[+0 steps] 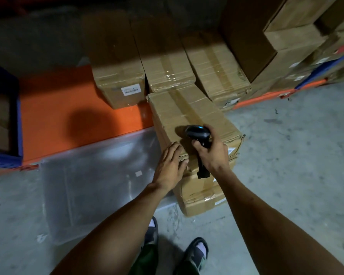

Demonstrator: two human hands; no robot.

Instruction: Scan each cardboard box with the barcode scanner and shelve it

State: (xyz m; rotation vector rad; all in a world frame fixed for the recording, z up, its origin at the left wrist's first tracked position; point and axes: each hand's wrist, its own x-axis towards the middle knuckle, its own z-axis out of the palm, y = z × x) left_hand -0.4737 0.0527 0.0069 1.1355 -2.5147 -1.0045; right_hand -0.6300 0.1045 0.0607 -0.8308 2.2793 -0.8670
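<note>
A taped cardboard box [185, 114] sits on top of a second cardboard box [201, 197] on the floor in front of me. My right hand [213, 153] grips a black barcode scanner [199, 133] by its handle, its head over the top box's near end. My left hand [170, 167] rests flat with straight fingers on the near left corner of the top box. Three more boxes [119, 84] lie side by side on the low orange shelf [54, 114] behind it.
A clear plastic sheet [91, 185] lies on the concrete floor to the left. More cardboard boxes [292, 38] are stacked on the shelving at the right. A blue rack upright [18, 124] stands at the left. My feet [195, 253] are below.
</note>
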